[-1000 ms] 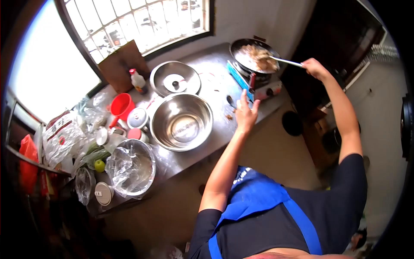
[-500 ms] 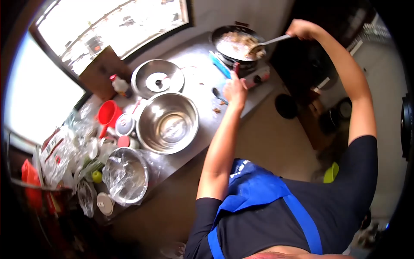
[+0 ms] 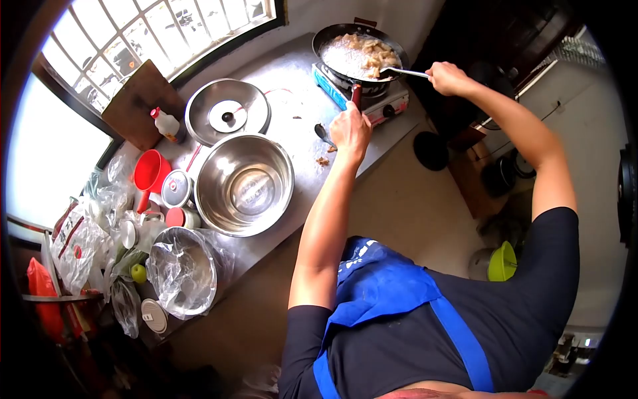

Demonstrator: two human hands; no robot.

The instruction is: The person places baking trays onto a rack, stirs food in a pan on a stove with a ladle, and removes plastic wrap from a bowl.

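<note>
My left hand [image 3: 351, 135] is closed round the lower end of the red pan handle [image 3: 357, 95]. The black pan [image 3: 321, 41] sits on a gas stove [image 3: 392, 105] with a blue side panel, and light brown food pieces [image 3: 369, 52] lie in pale, bubbling liquid inside it. With its fingers wrapped round the end of a metal spatula [image 3: 411, 72], my right hand [image 3: 448, 78] is to the right of the pan. The spatula's head rests among the food at the pan's right side. A dark spoon [image 3: 323, 134] lies beside my left hand.
A large steel bowl [image 3: 219, 199] stands left of my left arm, with a steel lid [image 3: 199, 110] behind it. Further left are a red dipper [image 3: 151, 170], a bottle [image 3: 166, 125], jars, plastic bags and a plastic-covered bowl [image 3: 211, 282]. Brown scraps [image 3: 322, 161] lie near the spoon.
My left hand, open a second ago, has closed on the pan handle. My right hand has moved with the spatula and is now lower beside the pan. The camera view has shifted.
</note>
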